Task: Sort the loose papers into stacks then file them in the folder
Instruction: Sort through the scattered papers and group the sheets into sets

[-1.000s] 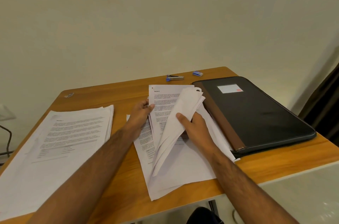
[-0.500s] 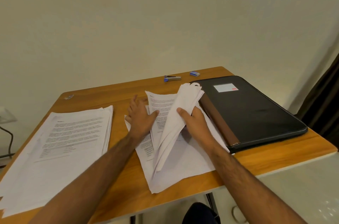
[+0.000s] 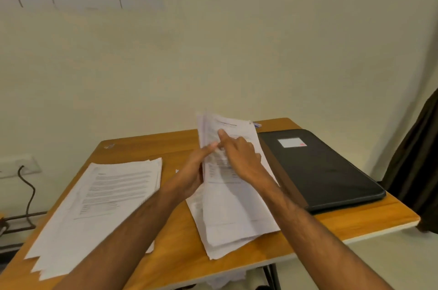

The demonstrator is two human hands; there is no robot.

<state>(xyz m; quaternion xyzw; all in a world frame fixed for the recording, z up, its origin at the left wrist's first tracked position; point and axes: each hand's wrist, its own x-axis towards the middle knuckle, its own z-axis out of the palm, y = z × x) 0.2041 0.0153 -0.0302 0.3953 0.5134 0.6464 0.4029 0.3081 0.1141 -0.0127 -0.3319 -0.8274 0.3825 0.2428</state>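
A loose pile of printed papers (image 3: 233, 213) lies in the middle of the wooden table (image 3: 180, 263), its far end lifted off the surface. My left hand (image 3: 195, 171) holds the pile's left edge with its fingers behind the sheets. My right hand (image 3: 239, 156) lies on top of the upper sheet, its index finger stretched toward the page's head. A second, spread stack of papers (image 3: 104, 199) lies flat on the left part of the table. The black folder (image 3: 324, 168), closed, with a white label, lies on the right.
A small blue object (image 3: 257, 125) peeks out behind the lifted papers at the table's far edge. A small clip-like item (image 3: 109, 146) lies at the far left corner. A cable (image 3: 27, 191) hangs from a wall socket left. A dark curtain (image 3: 419, 161) hangs right.
The bundle my right hand held folded up is now laid back over the pile. Both hands have come together at its far left edge. The camera view has tilted upward.
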